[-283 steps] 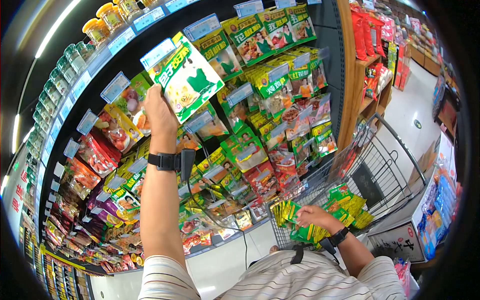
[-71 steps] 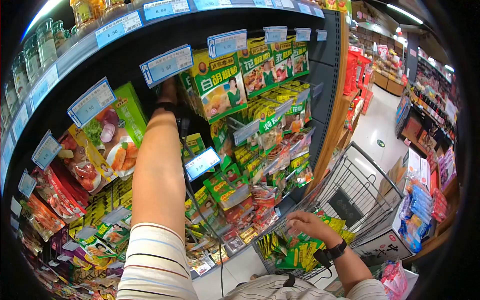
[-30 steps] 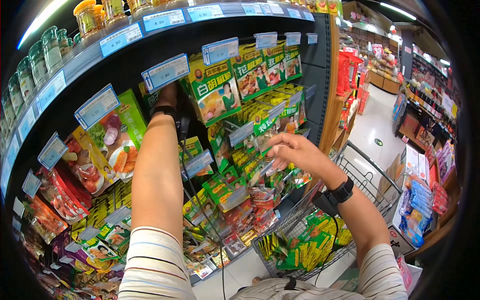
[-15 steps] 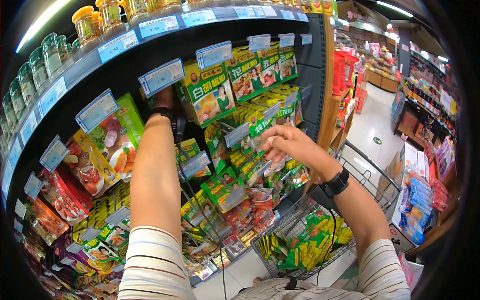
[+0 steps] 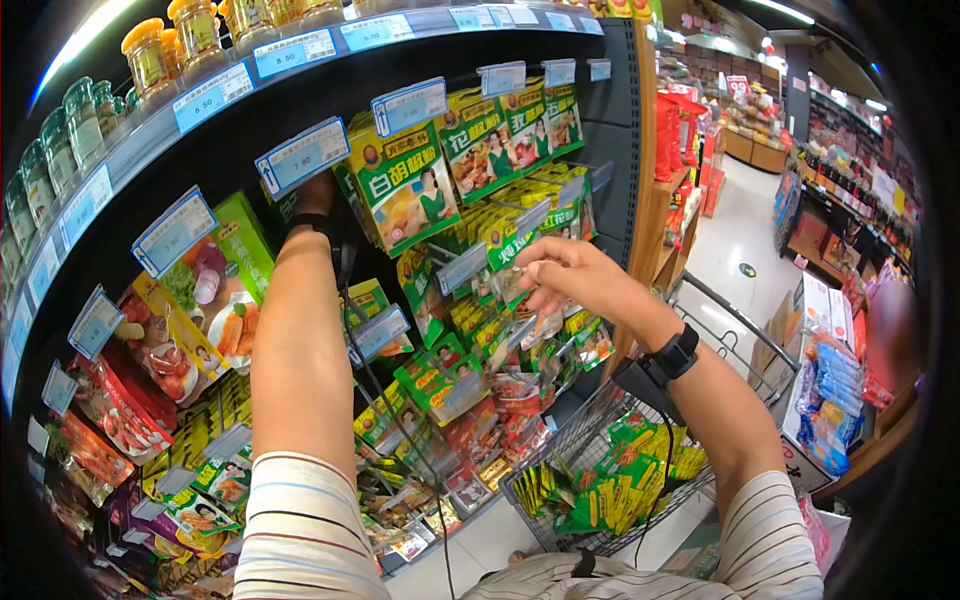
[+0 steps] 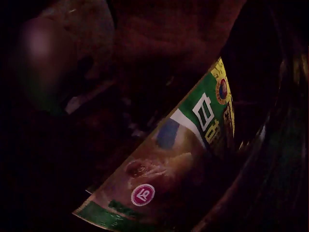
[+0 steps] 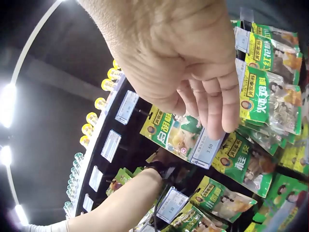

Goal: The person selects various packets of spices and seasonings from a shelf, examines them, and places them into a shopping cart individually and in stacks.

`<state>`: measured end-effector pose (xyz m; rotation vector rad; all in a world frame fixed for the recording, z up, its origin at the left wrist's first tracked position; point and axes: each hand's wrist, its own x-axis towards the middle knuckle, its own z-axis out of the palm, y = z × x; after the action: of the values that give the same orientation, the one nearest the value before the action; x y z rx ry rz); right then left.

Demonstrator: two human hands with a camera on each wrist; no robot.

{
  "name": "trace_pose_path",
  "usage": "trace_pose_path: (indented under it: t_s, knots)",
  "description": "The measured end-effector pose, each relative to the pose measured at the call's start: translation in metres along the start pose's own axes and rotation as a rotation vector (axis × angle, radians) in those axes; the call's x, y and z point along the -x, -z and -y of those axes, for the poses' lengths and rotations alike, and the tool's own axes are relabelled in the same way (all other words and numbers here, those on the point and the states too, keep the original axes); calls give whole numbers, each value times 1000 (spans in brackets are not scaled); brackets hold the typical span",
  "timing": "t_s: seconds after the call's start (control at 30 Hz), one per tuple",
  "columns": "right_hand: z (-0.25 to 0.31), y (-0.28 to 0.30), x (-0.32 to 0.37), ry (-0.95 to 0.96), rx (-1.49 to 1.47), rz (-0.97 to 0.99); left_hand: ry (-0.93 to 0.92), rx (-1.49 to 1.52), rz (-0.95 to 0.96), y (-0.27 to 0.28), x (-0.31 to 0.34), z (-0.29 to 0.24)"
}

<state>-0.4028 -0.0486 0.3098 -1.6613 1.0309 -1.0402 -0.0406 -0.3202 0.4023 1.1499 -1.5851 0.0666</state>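
Observation:
My left hand reaches deep into the dark shelf bay, behind the price tag; its fingers are hidden in shadow. Just to its right hang green-and-yellow seasoning packets. One such packet shows close by in the dark left wrist view; I cannot tell whether the left hand holds anything. My right hand hovers before the lower hanging packets, fingers loosely bent, with nothing visible in it. In the right wrist view, the fingers overlap a price tag and sit beside more packets.
A wire shopping cart stands at the lower right, with a pile of green and yellow packets in it. Glass jars line the shelf above. Larger food packets hang at left. A cable trails from the left wrist.
Earlier the left hand held a white-and-green packet before the shelf; now it is inside the bay. The right hand has risen from the cart to the hanging packets. The view shifts slightly.

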Motion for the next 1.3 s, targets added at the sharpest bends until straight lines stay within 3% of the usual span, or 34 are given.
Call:
trace_pose_path:
  t_s: [0.3, 0.57, 0.93, 1.03, 1.17, 1.3]
  knots:
    - [16, -4, -29, 42, -20, -13, -27, -53, -5, -1, 7, -8]
    - [31, -5, -68, 235, 50, -54, -54, -144, 1, 5, 17, -24]
    - [48, -17, -131, 196, 163, -3, -64, -262, -16, 6, 32, -43]
    - [47, -23, -138, 193, 162, 6, -130, -266, -114, 2, 39, -40]
    - [44, -30, -142, 209, 212, 6, 60, -293, 78, 7, 35, -43]
    - [43, -31, -148, 218, 209, -14, 264, -7, 195, -5, 25, -20]
